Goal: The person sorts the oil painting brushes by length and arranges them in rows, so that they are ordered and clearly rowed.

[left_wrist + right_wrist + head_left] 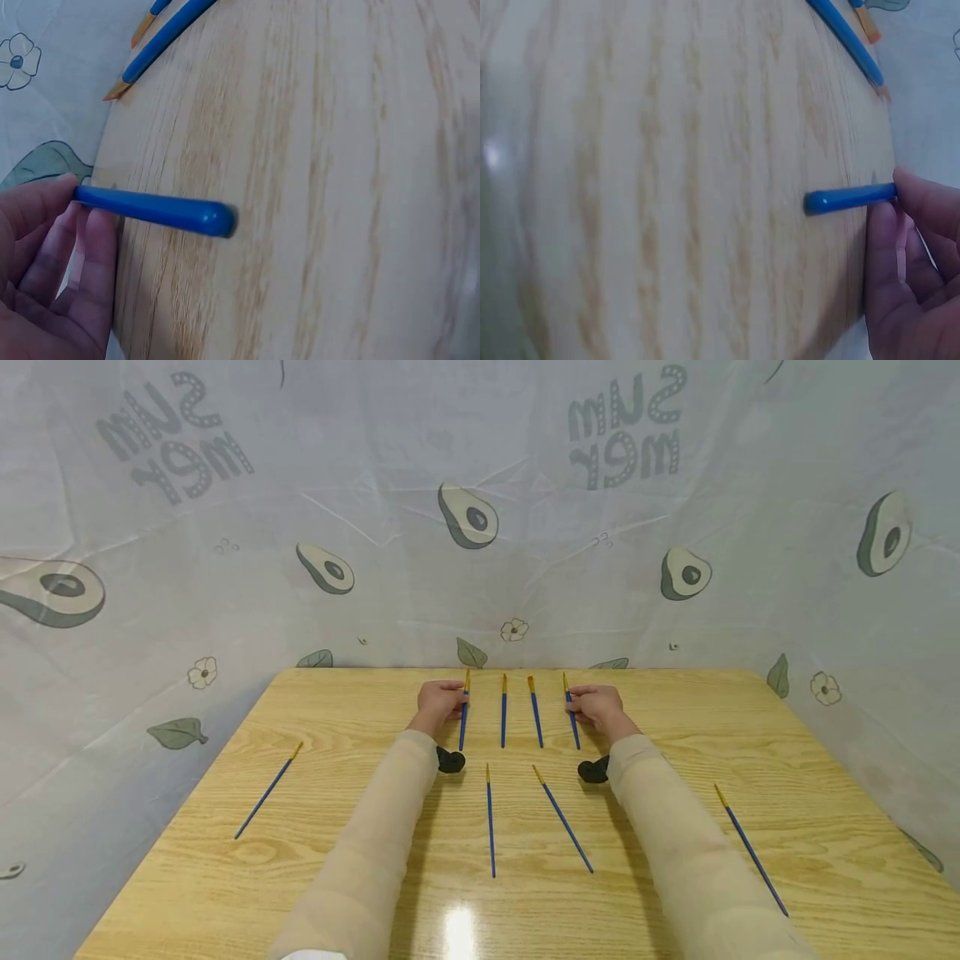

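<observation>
Our left hand (442,702) pinches one paintbrush (462,727) and our right hand (597,704) pinches another paintbrush (574,730), both near the tabletop (690,710)'s far edge. If we let go unevenly, either could roll inward and nudge the two middle brushes (503,720) askew.

On my remote feed I see creased cream sleeves (367,852), a rounded black piece (453,762) beside each cuff (417,743), and a white edge (313,955).
</observation>
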A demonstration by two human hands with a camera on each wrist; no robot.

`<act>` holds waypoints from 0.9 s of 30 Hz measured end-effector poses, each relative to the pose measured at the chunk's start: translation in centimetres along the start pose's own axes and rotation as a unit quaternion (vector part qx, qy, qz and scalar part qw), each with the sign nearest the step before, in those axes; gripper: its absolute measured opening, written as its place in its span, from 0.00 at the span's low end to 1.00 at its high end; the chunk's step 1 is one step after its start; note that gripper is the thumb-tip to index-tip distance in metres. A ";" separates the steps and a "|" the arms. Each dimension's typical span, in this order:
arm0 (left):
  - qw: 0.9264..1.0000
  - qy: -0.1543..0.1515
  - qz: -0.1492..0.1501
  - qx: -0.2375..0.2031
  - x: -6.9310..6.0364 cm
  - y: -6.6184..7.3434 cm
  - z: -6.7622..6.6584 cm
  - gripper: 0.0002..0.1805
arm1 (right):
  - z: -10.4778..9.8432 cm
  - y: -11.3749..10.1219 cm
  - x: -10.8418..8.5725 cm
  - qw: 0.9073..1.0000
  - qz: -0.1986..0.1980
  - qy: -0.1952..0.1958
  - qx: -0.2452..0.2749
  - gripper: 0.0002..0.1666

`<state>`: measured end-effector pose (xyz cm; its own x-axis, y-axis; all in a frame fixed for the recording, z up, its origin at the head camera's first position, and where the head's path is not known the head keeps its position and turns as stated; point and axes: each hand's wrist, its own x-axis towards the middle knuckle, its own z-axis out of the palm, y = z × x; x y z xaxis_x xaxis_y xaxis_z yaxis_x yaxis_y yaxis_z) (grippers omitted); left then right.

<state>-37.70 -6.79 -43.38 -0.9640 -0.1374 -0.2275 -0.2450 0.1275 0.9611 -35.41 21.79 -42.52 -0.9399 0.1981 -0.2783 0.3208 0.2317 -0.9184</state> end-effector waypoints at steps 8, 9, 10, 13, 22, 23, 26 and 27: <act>0.999 0.016 0.016 0.022 -0.6 0.1 0.3 0.15 | 0.1 0.1 0.2 1.000 0.000 0.013 -0.018 0.25; 0.999 0.018 0.018 0.023 -0.6 0.0 0.3 0.16 | 0.1 0.2 0.1 1.000 0.000 0.014 -0.018 0.25; 0.999 0.021 0.017 0.024 -0.5 -0.1 0.4 0.16 | 0.1 0.2 0.0 1.000 0.000 0.017 -0.017 0.25; 0.999 0.029 0.024 0.034 -0.5 -0.4 0.3 0.16 | 0.4 0.3 -0.3 1.000 0.002 0.027 -0.010 0.23; 0.996 0.041 0.045 0.059 -0.7 -0.6 0.5 0.15 | 0.6 0.2 -0.8 0.999 0.009 0.041 -0.006 0.23; 0.996 0.042 0.047 0.060 -0.7 -0.6 0.5 0.15 | 0.6 0.2 -0.8 0.999 0.009 0.041 -0.005 0.23; 0.995 0.043 0.059 0.063 -0.9 -0.5 0.5 0.15 | 0.5 0.2 -0.8 0.999 0.006 0.041 0.005 0.23; 0.995 0.042 0.063 0.064 -1.0 -0.5 0.5 0.15 | 0.5 0.1 -0.8 0.999 0.006 0.043 0.009 0.23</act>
<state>-36.66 -6.18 -43.67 -0.9770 -0.1941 -0.0881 -0.1398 0.2718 0.9521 -34.68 21.17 -42.58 -0.9225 0.2811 -0.2644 0.3285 0.2126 -0.9203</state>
